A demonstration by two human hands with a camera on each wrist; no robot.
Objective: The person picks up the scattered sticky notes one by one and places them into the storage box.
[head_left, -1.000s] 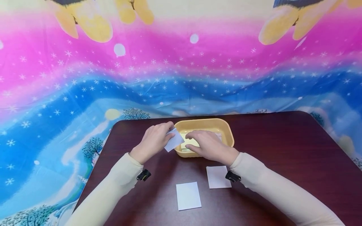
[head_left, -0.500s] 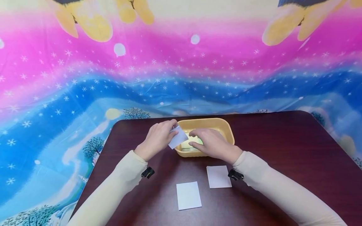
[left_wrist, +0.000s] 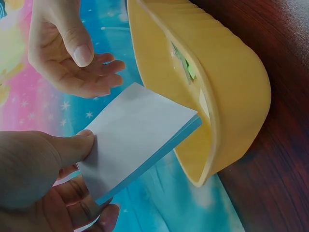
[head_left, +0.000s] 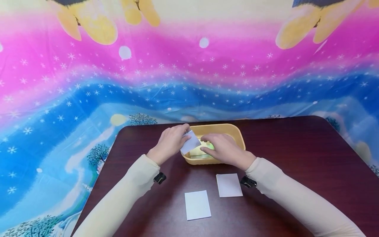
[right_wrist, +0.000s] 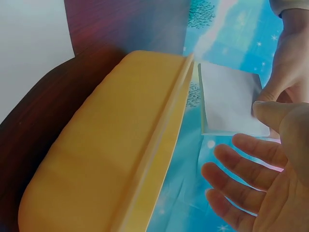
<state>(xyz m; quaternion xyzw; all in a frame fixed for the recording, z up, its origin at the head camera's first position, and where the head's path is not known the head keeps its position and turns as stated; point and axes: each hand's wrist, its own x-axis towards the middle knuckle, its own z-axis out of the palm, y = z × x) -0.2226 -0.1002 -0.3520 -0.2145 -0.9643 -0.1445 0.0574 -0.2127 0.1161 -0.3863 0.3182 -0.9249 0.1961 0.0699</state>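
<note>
My left hand (head_left: 171,143) pinches a thin square paper pad (left_wrist: 142,133) between thumb and fingers. Its face is white and its side edge blue. The pad is tilted above the left side of a yellow plastic basin (head_left: 237,135). Over the basin, my right hand (head_left: 225,148) holds nothing, its fingers loosely bent and apart from the thumb. Inside the basin lie pale yellow paper (head_left: 196,152) and something green (left_wrist: 189,70), partly hidden. In the right wrist view the pad (right_wrist: 231,99) stands beyond the right fingers; whether they touch it I cannot tell.
Two white square pads, a nearer one (head_left: 197,205) and another near my right wrist (head_left: 229,185), lie flat on the dark brown table (head_left: 284,144). A printed cloth (head_left: 189,69) hangs behind the table's far edge.
My left hand has moved right with the paper pad, further over the basin. My right hand has shifted slightly to the right. The two pads on the table have stayed put.
</note>
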